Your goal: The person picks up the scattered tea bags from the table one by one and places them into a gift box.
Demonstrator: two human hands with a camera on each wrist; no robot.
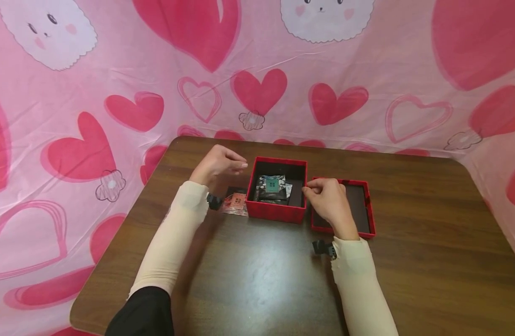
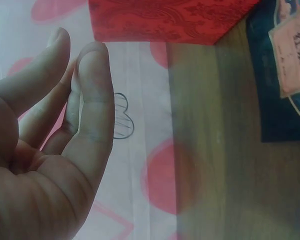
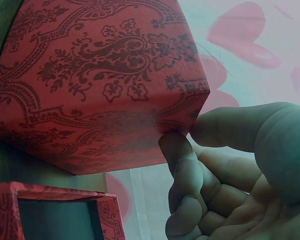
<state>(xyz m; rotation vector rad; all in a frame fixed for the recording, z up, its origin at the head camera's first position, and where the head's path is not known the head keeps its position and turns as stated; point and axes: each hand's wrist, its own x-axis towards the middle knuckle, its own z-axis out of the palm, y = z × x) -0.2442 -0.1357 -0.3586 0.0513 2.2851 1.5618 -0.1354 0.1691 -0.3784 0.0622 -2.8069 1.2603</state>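
A red patterned box [image 1: 276, 214] stands uncovered on the table, holding small dark packets, the top one a packet with a green label [image 1: 272, 185]. My right hand [image 1: 330, 200] is at the box's right wall; in the right wrist view, thumb and forefinger pinch the rim near the front corner of the box [image 3: 100, 75]. To the left of the box my left hand [image 1: 218, 164] is held above the table, fingers loosely bent and nothing in them. A packet with a pink label [image 1: 237, 201] lies on the table below it, partly hidden by the box.
The box's red lid [image 1: 360, 210] lies dark inside up to the right, partly covered by the right hand and wrist. Pink heart-printed cloth [image 1: 257, 42] rises behind the brown wooden table [image 1: 257, 280] and along its sides.
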